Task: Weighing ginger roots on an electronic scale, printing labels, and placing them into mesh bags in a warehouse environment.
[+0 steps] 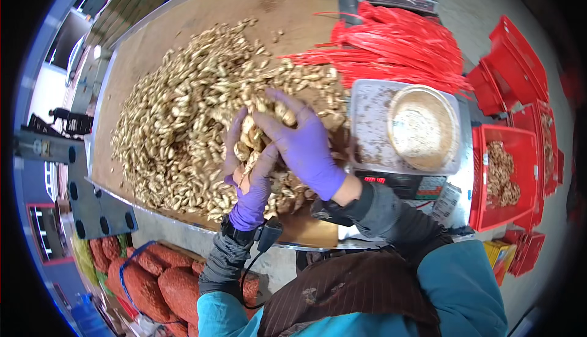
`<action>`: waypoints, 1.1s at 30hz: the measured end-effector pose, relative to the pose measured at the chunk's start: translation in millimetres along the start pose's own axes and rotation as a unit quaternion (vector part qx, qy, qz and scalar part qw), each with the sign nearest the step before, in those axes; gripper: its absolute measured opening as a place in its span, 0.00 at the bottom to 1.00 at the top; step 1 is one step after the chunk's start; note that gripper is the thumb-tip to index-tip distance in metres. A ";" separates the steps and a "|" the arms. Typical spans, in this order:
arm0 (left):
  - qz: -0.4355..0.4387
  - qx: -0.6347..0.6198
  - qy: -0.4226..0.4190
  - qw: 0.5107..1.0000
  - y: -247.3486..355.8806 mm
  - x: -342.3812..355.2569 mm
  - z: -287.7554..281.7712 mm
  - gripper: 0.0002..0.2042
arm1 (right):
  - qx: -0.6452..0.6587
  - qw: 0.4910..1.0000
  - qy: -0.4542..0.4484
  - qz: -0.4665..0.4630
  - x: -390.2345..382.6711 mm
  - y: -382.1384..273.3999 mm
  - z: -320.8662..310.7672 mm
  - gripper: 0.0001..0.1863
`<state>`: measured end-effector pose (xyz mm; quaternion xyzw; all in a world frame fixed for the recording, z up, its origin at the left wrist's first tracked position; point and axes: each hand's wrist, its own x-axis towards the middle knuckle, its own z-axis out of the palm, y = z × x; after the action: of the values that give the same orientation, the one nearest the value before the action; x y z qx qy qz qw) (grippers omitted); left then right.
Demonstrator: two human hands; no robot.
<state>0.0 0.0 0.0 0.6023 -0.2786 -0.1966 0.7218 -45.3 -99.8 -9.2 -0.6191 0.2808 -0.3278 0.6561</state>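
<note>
A large heap of small, pale tan, elongated pieces (177,105) with brown specks lies on a brown work table (293,1); their exact kind is not clear. Both hands wear purple gloves and meet at the heap's near right part. My left hand (249,172) is cupped, palm up, around several larger pale pieces (249,135). Bare skin shows at one gap in its glove. My right hand (309,144) curls in from the right, thumb and fingers around pieces at the same spot, its fingertips partly hidden among them.
Right of the heap, a white tray (373,135) holds a round, dirt-specked tub (422,126) above a scale display (391,184). Red plastic strips (397,50) lie behind it. Red crates (480,178) stand at the right, one with tan pieces inside. Filled red mesh sacks (177,288) sit lower left.
</note>
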 end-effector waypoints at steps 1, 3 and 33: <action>0.022 -0.007 -0.030 0.999 12.0 8.8 18.0 0.36 | 0.020 0.999 0.029 -0.036 5.1 -13.6 -15.0 0.27; 0.015 -0.113 -0.049 0.992 -1.2 -4.9 89.1 0.37 | 0.087 0.996 0.002 -0.034 -1.1 -45.0 -88.7 0.25; -0.222 0.636 -0.001 0.739 -146.1 -106.2 -34.1 0.48 | 0.050 0.975 0.118 0.184 -82.9 -28.4 -461.5 0.27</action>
<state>-52.2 62.9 -164.7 0.9658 -0.1979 -0.1287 0.1069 -457.0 -325.8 -19.0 -0.4801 0.4482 -0.2857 0.6978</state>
